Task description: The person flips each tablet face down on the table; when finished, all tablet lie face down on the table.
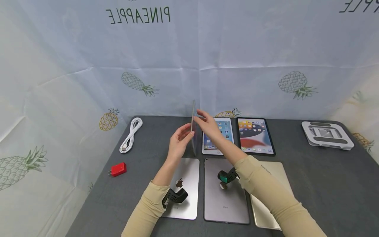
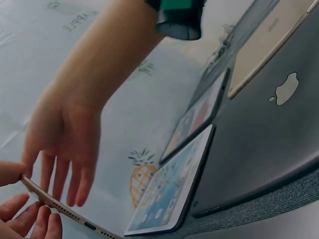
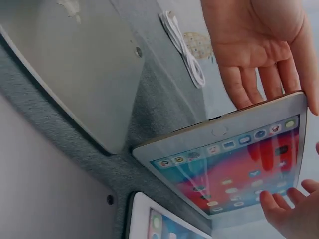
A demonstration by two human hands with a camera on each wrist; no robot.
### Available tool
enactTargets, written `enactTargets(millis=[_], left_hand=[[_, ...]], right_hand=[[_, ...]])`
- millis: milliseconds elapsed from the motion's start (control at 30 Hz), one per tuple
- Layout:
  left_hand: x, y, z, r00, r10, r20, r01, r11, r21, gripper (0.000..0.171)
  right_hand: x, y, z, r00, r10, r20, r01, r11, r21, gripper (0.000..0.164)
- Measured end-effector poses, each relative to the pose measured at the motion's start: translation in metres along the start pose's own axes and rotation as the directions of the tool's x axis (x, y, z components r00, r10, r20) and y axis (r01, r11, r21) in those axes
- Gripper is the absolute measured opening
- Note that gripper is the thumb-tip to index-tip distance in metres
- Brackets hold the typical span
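Observation:
A tablet [image 1: 193, 130] with a white border and a lit, colourful screen [image 3: 234, 174] stands on edge, seen nearly edge-on from the head. My left hand [image 1: 179, 140] pinches it near one corner, thumb on one face and fingers behind. My right hand [image 1: 208, 126] is at its screen side, fingers spread and mostly straight, fingertips close to the glass in the right wrist view. Right of it lie a white-bordered tablet [image 1: 226, 130] and a black-bordered tablet [image 1: 256, 136], both screen up and lit. The left wrist view shows the held tablet's thin edge [image 2: 75, 216].
Nearer me lie a silver tablet [image 1: 189, 171], a grey tablet [image 1: 217, 207] and a gold tablet [image 1: 276, 171], backs up. At left are a coiled white cable [image 1: 133, 128] and a red charger plug [image 1: 118, 169]; a folding stand [image 1: 327, 135] sits far right. A pineapple-print cloth [image 1: 183, 42] hangs behind.

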State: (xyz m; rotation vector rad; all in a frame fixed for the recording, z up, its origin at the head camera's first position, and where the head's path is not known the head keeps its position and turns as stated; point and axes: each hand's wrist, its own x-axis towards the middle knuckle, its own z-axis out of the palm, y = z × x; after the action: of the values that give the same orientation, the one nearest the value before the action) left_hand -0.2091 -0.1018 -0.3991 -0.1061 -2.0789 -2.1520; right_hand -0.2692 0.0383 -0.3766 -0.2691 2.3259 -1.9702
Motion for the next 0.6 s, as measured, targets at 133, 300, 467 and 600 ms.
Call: enactTargets(millis=[133, 300, 467, 600], left_hand=[[-0.001, -0.002, 0.004, 1.0, -0.003, 0.015, 0.002, 1.0, 0.01, 0.043], [-0.004, -0.005, 0.008, 1.0, -0.005, 0.006, 0.004, 0.999, 0.035, 0.043], [-0.006, -0.007, 0.014, 0.999, 0.033, 0.011, -0.033, 0.996, 0.082, 0.041], [-0.006, -0.011, 0.018, 0.993, 0.114, 0.029, -0.117, 0.978, 0.171, 0.041]], right_hand=[[0.008, -0.003, 0.002, 1.0, 0.015, 0.009, -0.015, 0.998, -0.06, 0.059], [0.008, -0.001, 0.001, 1.0, 0.01, 0.016, -0.009, 0.999, -0.043, 0.059], [0.004, 0.001, -0.004, 0.999, 0.009, 0.032, -0.01, 0.999, 0.041, 0.059], [0.001, 0.005, -0.011, 0.999, 0.011, 0.046, -0.016, 0.995, 0.1, 0.059]])
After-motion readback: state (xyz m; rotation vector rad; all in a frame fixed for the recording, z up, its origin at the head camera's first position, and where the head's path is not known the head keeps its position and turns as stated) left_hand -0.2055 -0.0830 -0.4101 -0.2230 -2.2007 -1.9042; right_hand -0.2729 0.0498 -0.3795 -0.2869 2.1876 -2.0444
